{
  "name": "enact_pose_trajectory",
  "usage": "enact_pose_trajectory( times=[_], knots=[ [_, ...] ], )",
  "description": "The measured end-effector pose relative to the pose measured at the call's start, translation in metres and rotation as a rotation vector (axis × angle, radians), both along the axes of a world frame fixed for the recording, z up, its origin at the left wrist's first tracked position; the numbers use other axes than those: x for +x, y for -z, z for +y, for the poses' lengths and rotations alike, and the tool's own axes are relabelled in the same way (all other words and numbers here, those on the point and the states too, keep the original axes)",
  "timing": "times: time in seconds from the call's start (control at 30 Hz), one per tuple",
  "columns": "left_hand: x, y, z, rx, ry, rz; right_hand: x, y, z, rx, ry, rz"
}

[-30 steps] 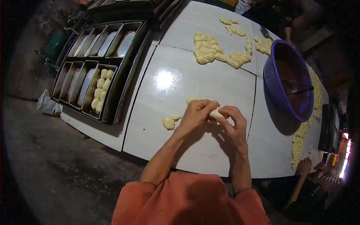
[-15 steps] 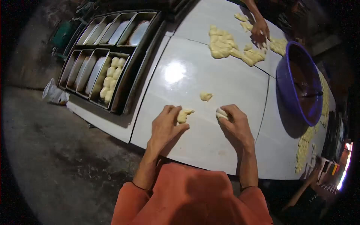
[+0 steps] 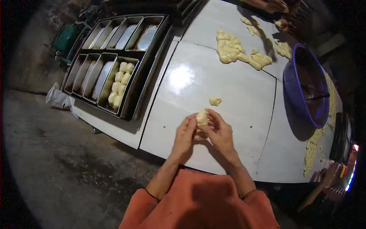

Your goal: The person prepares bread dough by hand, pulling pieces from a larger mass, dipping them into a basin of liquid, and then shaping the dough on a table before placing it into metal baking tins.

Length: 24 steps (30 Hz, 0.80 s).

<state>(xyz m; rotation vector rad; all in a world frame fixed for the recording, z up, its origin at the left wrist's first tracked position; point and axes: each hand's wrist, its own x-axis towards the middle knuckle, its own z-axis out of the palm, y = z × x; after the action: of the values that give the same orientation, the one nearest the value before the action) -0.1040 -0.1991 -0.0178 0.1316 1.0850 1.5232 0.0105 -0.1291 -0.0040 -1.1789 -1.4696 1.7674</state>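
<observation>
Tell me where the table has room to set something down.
Left: the table between the pans and the left hand, bar a crumb. Right: the stretch from the right hand to the tub, also bar a crumb. Crowded: the far side, with dough pieces, and right side, with the tub and dough strip. A lump lies just beyond the hands.

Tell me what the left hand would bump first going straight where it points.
The left hand would first meet the dough piece it seems to touch; beyond that, perhaps the small dough lump, though depth is unclear.
</observation>
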Motion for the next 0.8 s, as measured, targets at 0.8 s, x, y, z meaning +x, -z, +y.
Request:
enact_pose_trajectory(
  times=[0.8],
  knots=[
    [-0.011, -0.005, 0.06, 0.094, 0.506, 0.396, 0.062, 0.004, 0.045, -0.222, 0.011, 0.197]
  ],
)
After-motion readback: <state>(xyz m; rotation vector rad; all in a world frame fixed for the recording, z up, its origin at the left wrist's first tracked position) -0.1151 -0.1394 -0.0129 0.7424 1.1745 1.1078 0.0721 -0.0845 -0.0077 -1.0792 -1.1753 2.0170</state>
